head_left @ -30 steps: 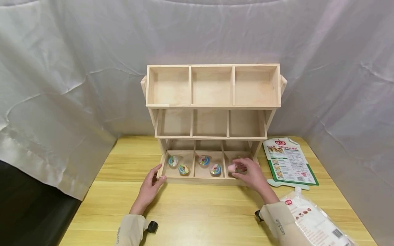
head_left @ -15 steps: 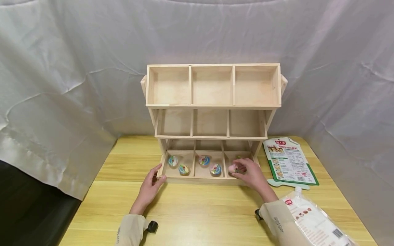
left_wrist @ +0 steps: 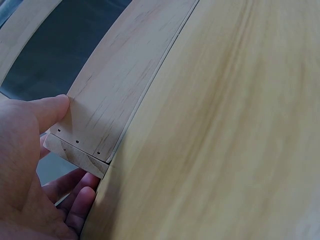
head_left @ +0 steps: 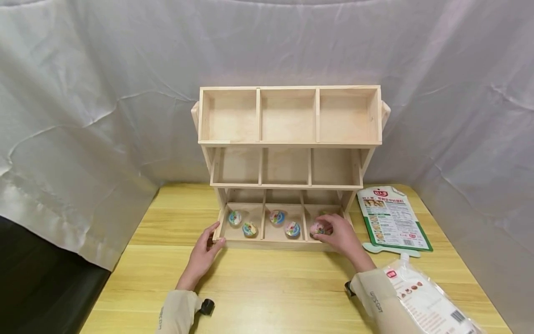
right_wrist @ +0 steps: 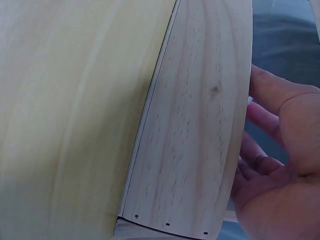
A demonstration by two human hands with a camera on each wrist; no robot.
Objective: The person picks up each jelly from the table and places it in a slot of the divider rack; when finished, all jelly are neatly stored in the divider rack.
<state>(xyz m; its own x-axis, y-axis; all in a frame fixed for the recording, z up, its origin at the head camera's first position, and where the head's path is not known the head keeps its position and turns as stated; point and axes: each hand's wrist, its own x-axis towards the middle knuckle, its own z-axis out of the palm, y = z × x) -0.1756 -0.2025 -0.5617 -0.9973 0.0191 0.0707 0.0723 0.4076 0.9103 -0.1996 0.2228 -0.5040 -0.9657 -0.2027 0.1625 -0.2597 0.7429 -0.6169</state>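
A three-tier wooden display rack [head_left: 288, 145] stands on the table, each tier divided into three compartments. My left hand [head_left: 203, 253] grips the front left corner of its bottom tier, thumb on the front board and fingers round the side. In the bottom right compartment my right hand [head_left: 340, 236] pinches a small jelly cup [head_left: 317, 228] with a pink printed lid facing up. Behind those fingers a bit of another cup shows, mostly hidden. Two jelly cups sit in the bottom left compartment, one [head_left: 249, 229] nearer the front. The bottom middle compartment holds two more, one with a blue-rimmed lid [head_left: 292, 229].
To the right of the rack lie a white and green printed packet [head_left: 394, 218], a pale green spoon-like item [head_left: 390, 250] and a clear-wrapped spouted pouch [head_left: 429, 297]. Grey curtains [head_left: 288, 41] hang behind and beside the wood-grain table [head_left: 267, 287].
The jelly cup in my right fingers has turned from its pink side to show its printed lid upward. My left hand stays at the rack's corner.
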